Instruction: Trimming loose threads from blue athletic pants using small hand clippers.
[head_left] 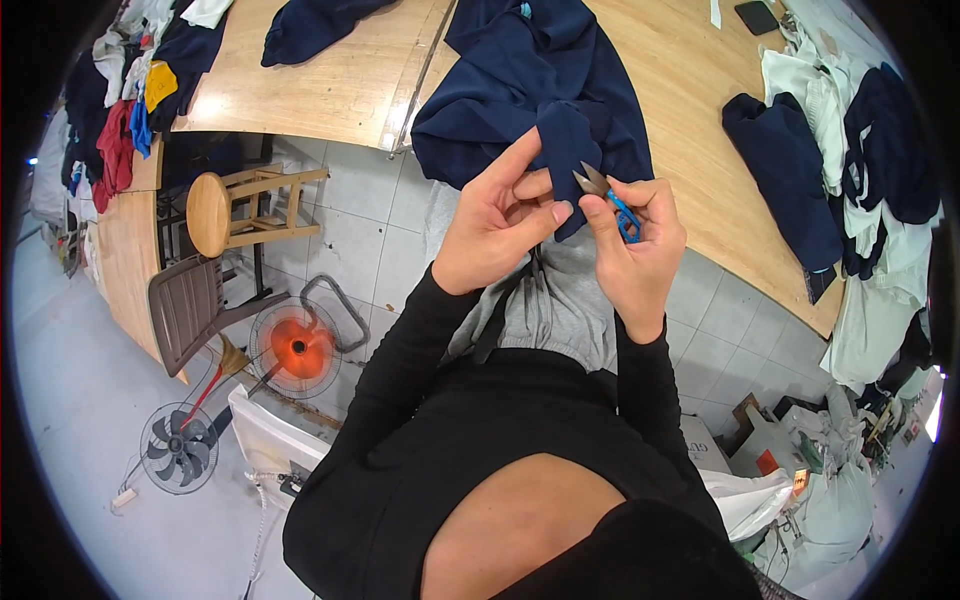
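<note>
A dark navy garment [540,70] hangs over the near edge of the wooden table and down toward my lap. My left hand [500,215] holds a narrow end of its cloth, with the index finger stretched along it and the thumb bent in below. Blue-handled thread snips [624,215] sit in my right hand [645,235], their pointed metal blades angled up and left against the navy cloth. Whether the blade tips are closed on a thread is too small to tell.
Another folded navy garment [785,175] lies on the table [690,110] to the right, beside heaped white clothes [815,100]. A black phone-like object [757,16] rests at the far right. Left stand a wooden stool [208,215], a grey chair [185,310] and two fans [298,347].
</note>
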